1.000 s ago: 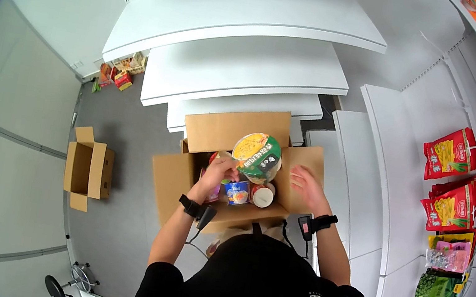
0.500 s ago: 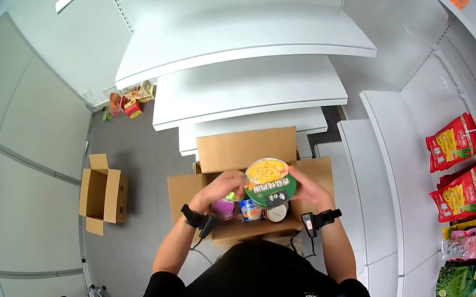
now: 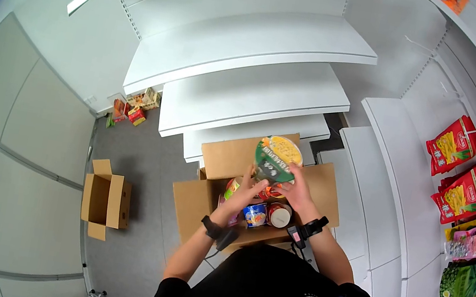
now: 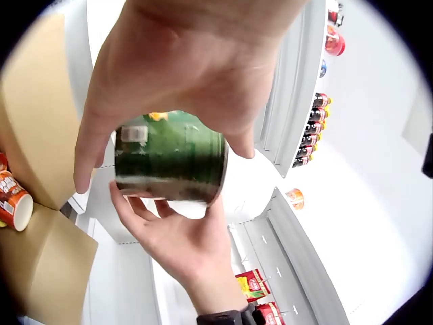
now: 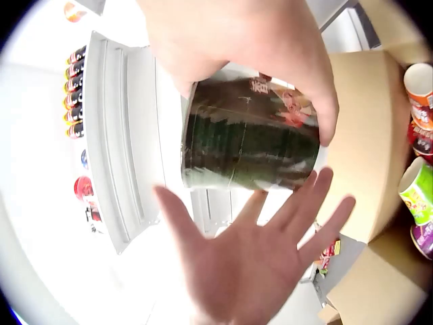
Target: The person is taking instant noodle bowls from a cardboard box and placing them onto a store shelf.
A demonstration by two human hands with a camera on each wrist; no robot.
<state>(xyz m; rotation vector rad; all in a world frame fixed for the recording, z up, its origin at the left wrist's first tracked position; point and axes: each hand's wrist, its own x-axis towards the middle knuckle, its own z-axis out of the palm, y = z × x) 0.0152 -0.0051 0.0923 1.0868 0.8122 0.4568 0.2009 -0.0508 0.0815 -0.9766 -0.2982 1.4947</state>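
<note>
A green instant noodle tub [image 3: 273,166] with a noodle picture on its lid is held up, tilted, over the open cardboard box [image 3: 325,194]. My right hand [image 3: 296,195] grips it, thumb and fingers curved round its side in the right wrist view [image 5: 260,40]. My left hand [image 3: 244,197] is at the tub's lower side, its fingers spread and fairly straight [image 5: 243,271]. Below the hands, a blue tub [image 3: 254,215] and a red tub with a pale end [image 3: 279,216] lie in the box.
White shelves [image 3: 255,82] rise right behind the box. To the right hang red snack bags [image 3: 453,147] and other packets. A smaller open carton [image 3: 107,199] stands on the floor at left. Groceries [image 3: 137,110] sit in the far left corner.
The tub first rises from the box, then both hands bring it further up and forward. The right hand has taken hold of it; the left hand's fingers have spread. The head view has shifted.
</note>
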